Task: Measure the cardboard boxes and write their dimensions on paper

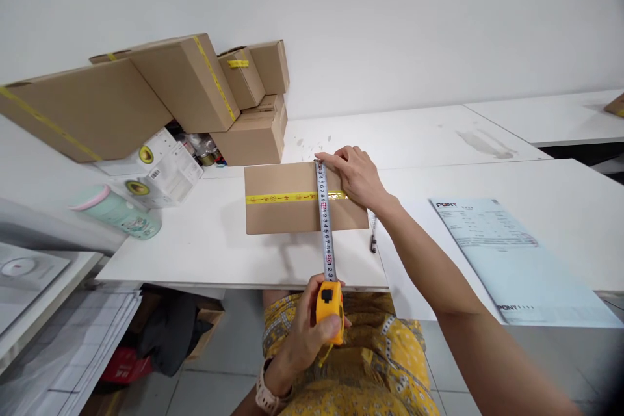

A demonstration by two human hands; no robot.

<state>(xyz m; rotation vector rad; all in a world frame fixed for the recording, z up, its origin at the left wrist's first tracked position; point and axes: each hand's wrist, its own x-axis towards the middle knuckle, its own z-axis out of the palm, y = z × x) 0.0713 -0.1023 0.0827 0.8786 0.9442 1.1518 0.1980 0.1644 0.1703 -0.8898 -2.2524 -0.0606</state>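
Observation:
A small cardboard box (283, 216) with yellow printed tape along its top lies on the white table. My left hand (312, 331) is wrapped around the yellow case of a tape measure (329, 309), held below the table's near edge. From the case, the metal blade (325, 227) runs out straight across the box's top to its far edge. There my right hand (358, 172) holds the blade's end with the index finger, its other fingers curled over the box's right part. A pen-like dark-tipped object (373, 244) lies just right of the box, partly hidden.
Cardboard boxes (248, 136) are stacked at the back left, beside a white avocado-print box (168, 172) and a mint bottle (119, 211). Light blue printed papers (517, 260) lie on the right, over the near edge. A wall stands behind the table.

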